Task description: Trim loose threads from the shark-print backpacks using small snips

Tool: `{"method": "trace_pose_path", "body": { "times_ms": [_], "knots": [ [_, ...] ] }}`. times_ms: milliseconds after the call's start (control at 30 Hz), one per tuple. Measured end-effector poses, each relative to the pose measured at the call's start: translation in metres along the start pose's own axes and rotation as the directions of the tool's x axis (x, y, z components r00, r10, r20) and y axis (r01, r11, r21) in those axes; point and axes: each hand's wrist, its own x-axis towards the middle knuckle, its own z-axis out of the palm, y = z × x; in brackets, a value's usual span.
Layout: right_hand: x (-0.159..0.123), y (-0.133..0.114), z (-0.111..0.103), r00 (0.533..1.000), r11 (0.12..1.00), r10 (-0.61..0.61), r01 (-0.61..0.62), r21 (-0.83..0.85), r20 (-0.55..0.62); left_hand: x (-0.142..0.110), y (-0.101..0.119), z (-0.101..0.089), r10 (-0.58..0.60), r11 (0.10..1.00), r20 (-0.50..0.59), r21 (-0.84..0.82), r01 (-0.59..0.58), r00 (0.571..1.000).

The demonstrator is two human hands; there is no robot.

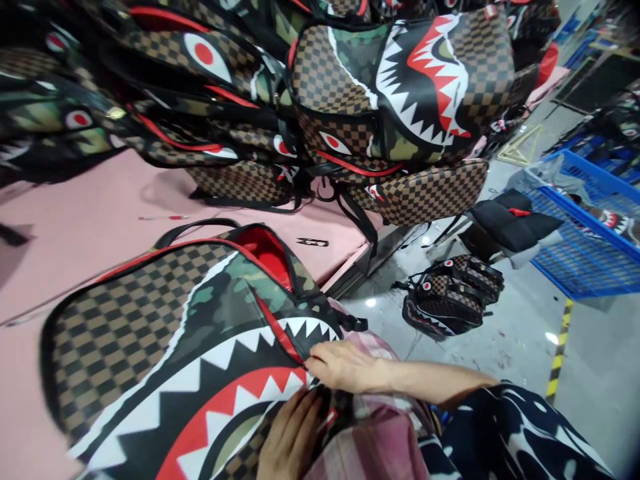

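A pink table (100,213) runs beneath the shark-print backpack (140,320), my landmark. At its near right edge, my right hand (340,365) pinches the fabric by a red-lined slit; my left hand (287,440) lies flattened just below, fingers close together, probably bracing the panel, though I can't tell whether they grip. Along the backpack's top, a pocket (270,253) gapes, showing red lining. Beyond it are thread snips (313,242) and piled bags (400,87); far right, a blue crate (565,233) holds patterned pieces.
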Motion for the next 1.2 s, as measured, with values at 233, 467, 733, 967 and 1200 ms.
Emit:
{"method": "trace_pose_path", "body": {
  "times_ms": [233, 467, 733, 967, 1200],
  "knots": [
    [0.024, 0.021, -0.01, 0.949, 0.959, -0.277, 0.261, -0.115, -0.152, 0.018, 0.012, -0.001, 0.019, 0.992, 0.269, 0.118, -0.053, 0.963],
    [0.16, 0.055, -0.08, 0.989, 0.997, -0.082, 0.082, -0.001, -0.121, 0.019, 0.015, -0.004, -0.026, 0.995, 0.372, 0.096, -0.01, 0.928],
    [0.22, 0.081, -0.1, 0.959, 0.961, 0.131, -0.06, 0.27, -0.252, 0.024, 0.004, -0.006, -0.003, 1.0, 0.208, 0.008, 0.001, 0.978],
    [0.256, 0.077, -0.079, 0.947, 0.803, 0.238, -0.067, 0.593, -0.217, 0.026, -0.097, -0.08, -0.528, 0.789, -0.436, 0.064, 0.611, 0.728],
    [0.207, 0.054, -0.129, 0.975, 0.47, 0.063, 0.159, 0.868, -0.212, 0.075, -0.204, -0.163, -0.92, 0.391, -0.244, -0.57, 0.723, 0.306]
  ]
}}
